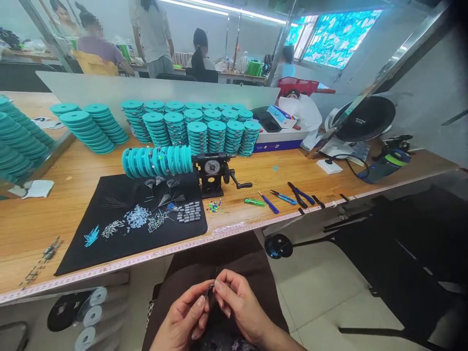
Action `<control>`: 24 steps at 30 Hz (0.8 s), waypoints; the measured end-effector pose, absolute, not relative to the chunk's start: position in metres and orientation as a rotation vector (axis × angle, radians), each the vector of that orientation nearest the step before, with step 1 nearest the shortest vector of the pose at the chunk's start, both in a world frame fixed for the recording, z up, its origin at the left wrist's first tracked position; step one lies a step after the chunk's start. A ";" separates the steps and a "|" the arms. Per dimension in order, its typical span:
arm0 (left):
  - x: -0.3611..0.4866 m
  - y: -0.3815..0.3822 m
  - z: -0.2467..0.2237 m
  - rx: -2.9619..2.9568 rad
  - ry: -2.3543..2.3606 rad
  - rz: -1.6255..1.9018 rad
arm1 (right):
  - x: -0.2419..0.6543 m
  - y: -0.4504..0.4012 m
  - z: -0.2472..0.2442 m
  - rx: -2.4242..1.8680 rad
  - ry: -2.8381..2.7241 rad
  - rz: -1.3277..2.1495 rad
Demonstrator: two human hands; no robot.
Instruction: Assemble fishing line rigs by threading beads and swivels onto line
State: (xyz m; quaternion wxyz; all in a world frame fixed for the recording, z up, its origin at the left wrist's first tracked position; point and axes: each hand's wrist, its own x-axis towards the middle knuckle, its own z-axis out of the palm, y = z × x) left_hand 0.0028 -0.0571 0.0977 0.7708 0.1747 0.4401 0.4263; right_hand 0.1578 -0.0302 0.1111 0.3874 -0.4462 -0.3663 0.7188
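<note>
The left grip (182, 317) and right grip (239, 309) pinch a tiny metal piece (210, 290) between their fingertips.

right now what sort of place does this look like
Probably a small workshop making fishing rigs by hand: stacks of teal spools, a hand-cranked winder with a counter dial, and small tackle parts sorted on a black mat.

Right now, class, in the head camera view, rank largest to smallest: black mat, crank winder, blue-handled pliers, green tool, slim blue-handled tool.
Black mat, crank winder, blue-handled pliers. The green tool and slim blue-handled tool look alike in size, so I won't rank them.
</note>
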 end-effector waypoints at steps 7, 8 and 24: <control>0.016 -0.053 0.105 0.341 0.979 0.931 | 0.169 -0.033 0.117 -1.283 -1.511 1.530; 0.017 -0.053 0.105 0.338 0.979 0.932 | 0.171 -0.033 0.119 -1.293 -1.605 1.482; 0.021 -0.073 0.106 0.153 0.820 1.053 | 0.174 -0.047 0.101 -1.141 -1.341 1.769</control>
